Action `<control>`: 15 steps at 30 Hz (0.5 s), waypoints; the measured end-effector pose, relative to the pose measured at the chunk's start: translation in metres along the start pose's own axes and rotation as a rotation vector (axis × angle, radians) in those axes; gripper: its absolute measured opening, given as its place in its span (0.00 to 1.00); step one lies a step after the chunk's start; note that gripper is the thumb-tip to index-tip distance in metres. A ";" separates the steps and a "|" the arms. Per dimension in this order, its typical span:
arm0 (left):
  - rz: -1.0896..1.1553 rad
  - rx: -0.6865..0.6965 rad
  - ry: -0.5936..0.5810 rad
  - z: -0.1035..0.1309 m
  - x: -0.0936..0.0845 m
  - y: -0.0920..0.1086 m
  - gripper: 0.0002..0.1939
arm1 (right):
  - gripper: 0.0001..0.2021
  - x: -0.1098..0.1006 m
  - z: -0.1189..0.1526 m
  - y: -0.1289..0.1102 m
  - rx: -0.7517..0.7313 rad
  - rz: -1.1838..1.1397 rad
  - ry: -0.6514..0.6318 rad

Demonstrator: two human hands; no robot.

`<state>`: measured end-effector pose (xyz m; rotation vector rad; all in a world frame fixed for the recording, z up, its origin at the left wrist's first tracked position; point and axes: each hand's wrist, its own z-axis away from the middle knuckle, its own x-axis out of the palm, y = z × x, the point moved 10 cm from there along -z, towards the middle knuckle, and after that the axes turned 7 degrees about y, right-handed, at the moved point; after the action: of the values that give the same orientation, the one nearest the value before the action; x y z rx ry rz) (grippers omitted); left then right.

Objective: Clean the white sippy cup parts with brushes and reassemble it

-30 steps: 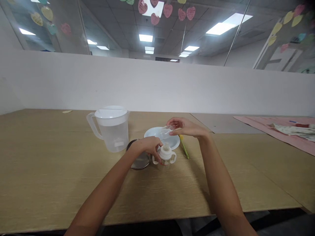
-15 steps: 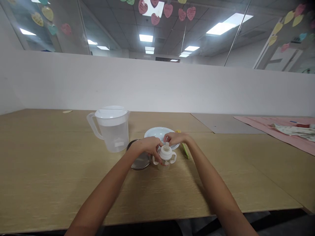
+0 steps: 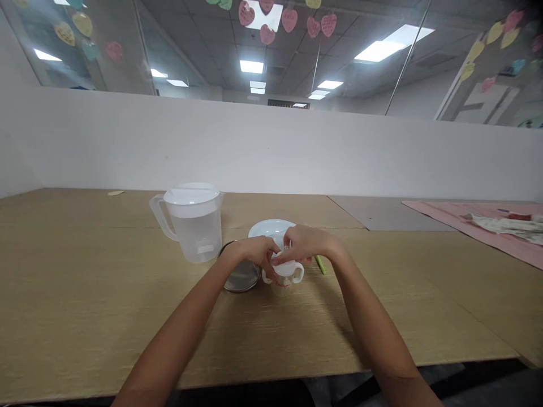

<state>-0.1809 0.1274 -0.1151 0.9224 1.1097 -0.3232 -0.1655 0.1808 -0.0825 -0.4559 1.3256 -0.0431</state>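
A clear baby bottle (image 3: 285,269) with a white collar and two white side handles stands upright on the table. My left hand (image 3: 258,251) is closed around its left side, just below the collar. My right hand (image 3: 309,243) reaches over the top, its fingers curled and gripping the white collar; the teat is hidden behind it. Behind both hands lies a white plate (image 3: 263,227), partly covered by them. A round metal dish (image 3: 242,278) sits left of the bottle, under my left wrist.
A clear pitcher (image 3: 199,234) with a white lid stands at left, its handle pointing left. Right of the bottle lies a thin green item (image 3: 320,265), mostly hidden. A pink cloth (image 3: 449,213) with folded fabric (image 3: 509,224) is at far right, and a white wall (image 3: 271,150) rises behind.
My right hand has moved from behind the teat to over the bottle's top and closed on the collar. My left hand and the bottle have stayed in place.
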 end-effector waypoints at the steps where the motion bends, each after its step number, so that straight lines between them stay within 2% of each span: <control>1: 0.012 0.017 -0.001 0.000 0.000 0.001 0.20 | 0.23 0.001 -0.001 -0.004 -0.007 0.062 0.023; 3: 0.044 0.047 -0.009 -0.001 0.001 0.001 0.20 | 0.21 0.003 -0.002 -0.010 -0.024 0.138 0.047; 9: 0.114 0.108 -0.021 -0.003 0.003 0.007 0.20 | 0.21 0.004 0.001 -0.009 -0.040 0.185 0.004; 15: 0.085 0.087 -0.018 -0.003 0.003 0.005 0.20 | 0.22 0.000 0.001 -0.015 -0.083 0.231 0.033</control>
<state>-0.1781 0.1336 -0.1155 1.0390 1.0432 -0.3109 -0.1615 0.1677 -0.0775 -0.3706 1.4085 0.1975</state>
